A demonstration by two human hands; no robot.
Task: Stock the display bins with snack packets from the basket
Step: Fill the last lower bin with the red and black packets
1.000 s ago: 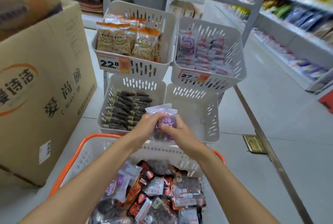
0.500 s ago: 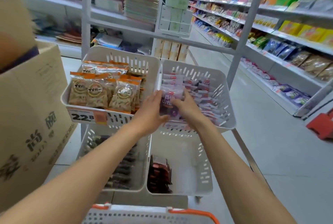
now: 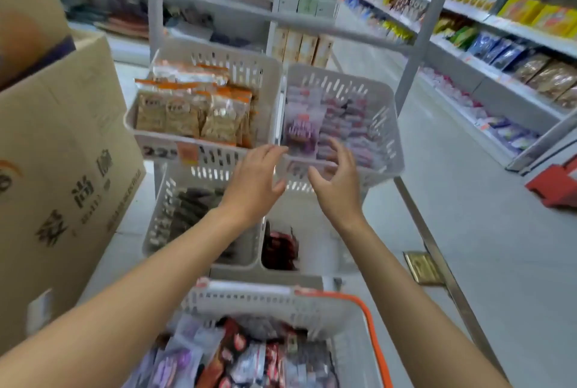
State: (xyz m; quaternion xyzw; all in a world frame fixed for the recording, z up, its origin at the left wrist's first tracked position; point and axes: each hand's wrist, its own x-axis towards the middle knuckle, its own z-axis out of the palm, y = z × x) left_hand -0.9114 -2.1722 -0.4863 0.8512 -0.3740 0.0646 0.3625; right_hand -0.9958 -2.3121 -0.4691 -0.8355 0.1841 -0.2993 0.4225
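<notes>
The grip of each hand is loose and open, fingers spread, with nothing in it. The left hand [image 3: 253, 181] and right hand [image 3: 335, 181] hang just in front of the top right bin [image 3: 390, 150], near its front rim. A purple packet [image 3: 301, 131] lies inside that bin at its left side, on top of others like it.

That packet looks to be in place, so the job now is to fetch one more. The basket [image 3: 281, 300] sits low and close to the person, full of mixed packets [image 3: 237, 356]. A good way is to pick one kind at a time, take a packet by its edge, and lay it flat with its own kind. Red ones look right for the low right bin [image 3: 318, 231], which has lots of room.
</notes>
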